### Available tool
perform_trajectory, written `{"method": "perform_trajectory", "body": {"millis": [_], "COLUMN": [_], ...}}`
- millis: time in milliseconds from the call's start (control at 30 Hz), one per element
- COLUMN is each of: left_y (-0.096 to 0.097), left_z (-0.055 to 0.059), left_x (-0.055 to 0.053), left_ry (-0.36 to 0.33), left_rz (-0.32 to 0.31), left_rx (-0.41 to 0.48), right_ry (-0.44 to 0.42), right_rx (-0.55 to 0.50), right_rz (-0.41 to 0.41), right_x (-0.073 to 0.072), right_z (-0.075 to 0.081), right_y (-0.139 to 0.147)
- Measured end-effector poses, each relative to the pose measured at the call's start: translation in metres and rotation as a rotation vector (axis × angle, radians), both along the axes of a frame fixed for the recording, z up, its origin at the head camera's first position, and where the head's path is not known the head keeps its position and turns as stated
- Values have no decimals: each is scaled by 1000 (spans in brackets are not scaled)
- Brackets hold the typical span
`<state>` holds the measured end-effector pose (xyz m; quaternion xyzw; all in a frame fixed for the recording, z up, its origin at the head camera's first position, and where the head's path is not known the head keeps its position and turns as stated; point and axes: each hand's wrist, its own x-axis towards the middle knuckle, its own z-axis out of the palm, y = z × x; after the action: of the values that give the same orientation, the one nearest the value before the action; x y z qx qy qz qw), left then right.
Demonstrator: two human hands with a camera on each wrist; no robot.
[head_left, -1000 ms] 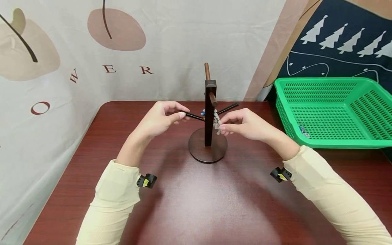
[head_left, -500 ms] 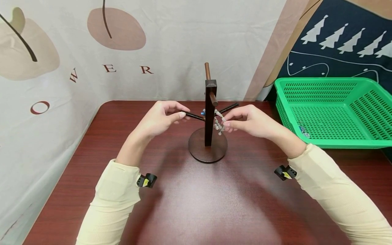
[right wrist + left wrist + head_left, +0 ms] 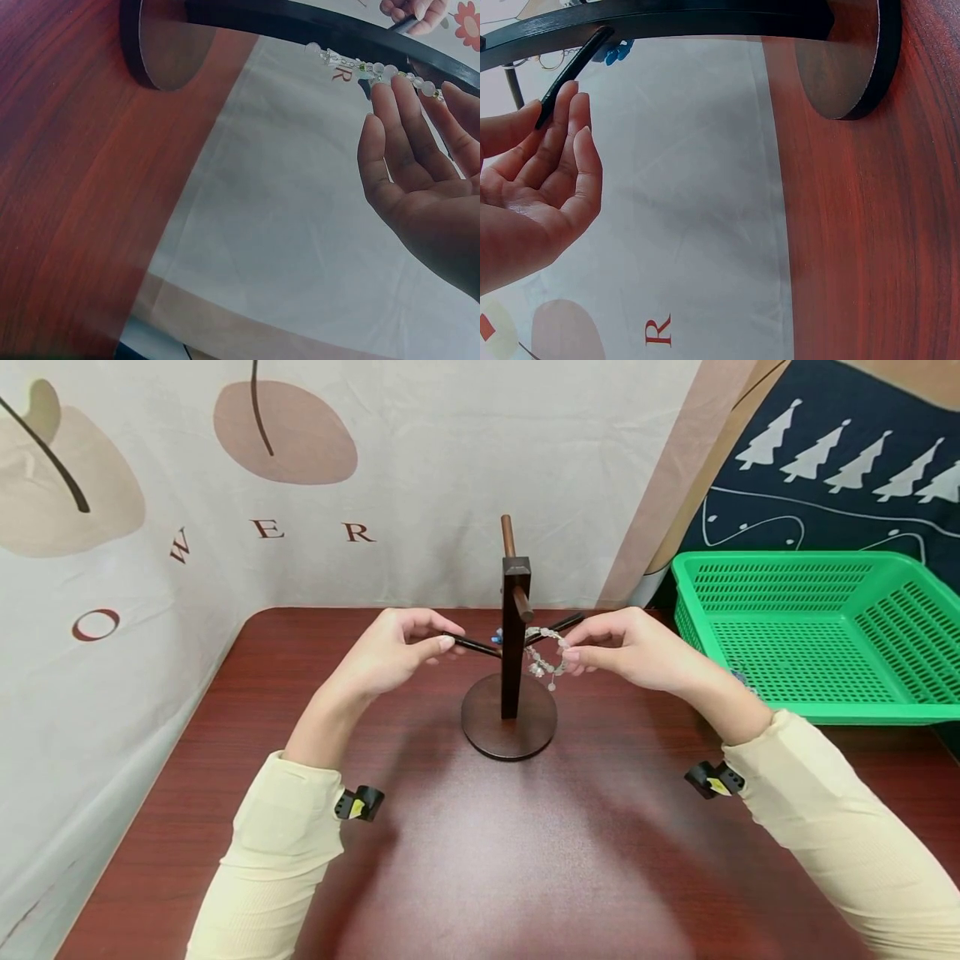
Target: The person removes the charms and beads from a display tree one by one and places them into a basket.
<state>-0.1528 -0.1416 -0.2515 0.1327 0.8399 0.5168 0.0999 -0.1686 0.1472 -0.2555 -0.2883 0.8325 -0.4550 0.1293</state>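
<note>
Tabletop [image 3: 420, 860], pinched bracelet [image 3: 389, 71]; right hand [image 3: 637, 652] hides part

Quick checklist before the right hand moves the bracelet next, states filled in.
1. Left hand steadying the left peg: ok, pinching it near its outer end.
2. Right hand holding the bracelet: ok, pinched at its outer side.
3. Bracelet clear of the right peg: cannot tell, they overlap in the head view.
4. Stand upright on the table: ok.
5. Blue beads clear of the left hand: ok.
6. Whole inside of the green basket in view: not ok, right arm covers one corner.
</note>
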Motion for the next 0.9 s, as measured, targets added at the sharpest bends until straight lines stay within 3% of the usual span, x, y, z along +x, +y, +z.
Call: {"method": "perform_trajectory", "body": {"millis": [667,900], "left_y": [0,0], "left_z": [-2,-1], "left_x": [-1,-1], "left_ry": [5,6], "left_rz": [1,1], "left_rx": [-8,-11], "right_ry": [68,70], "right_rx": [2,9], "right_rz": [-17,-56], "right_x": [-1,-2], "right_z": [16,21], "right_y": [17,23]}}
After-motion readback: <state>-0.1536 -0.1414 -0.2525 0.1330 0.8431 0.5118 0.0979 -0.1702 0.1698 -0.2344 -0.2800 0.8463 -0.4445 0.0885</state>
